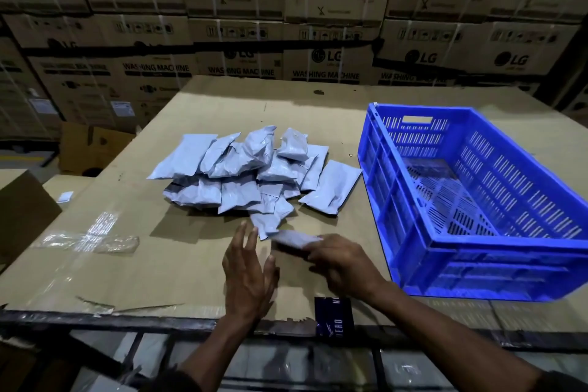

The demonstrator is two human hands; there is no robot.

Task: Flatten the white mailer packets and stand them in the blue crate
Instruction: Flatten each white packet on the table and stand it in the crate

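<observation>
One white mailer packet (294,240), blurred, pinched in the curled fingers of the right hand (342,264), just beyond the straight, spread fingertips of the left hand (249,274), which hold nothing. Heaped beyond both sets of fingertips, the pile of mailer packets (251,169) on the cardboard-covered table (127,248). To the right of the right knuckles, the blue crate (477,200), its near wall close by; bare cardboard left of the left fingers, with a clear plastic scrap (89,242).
</observation>
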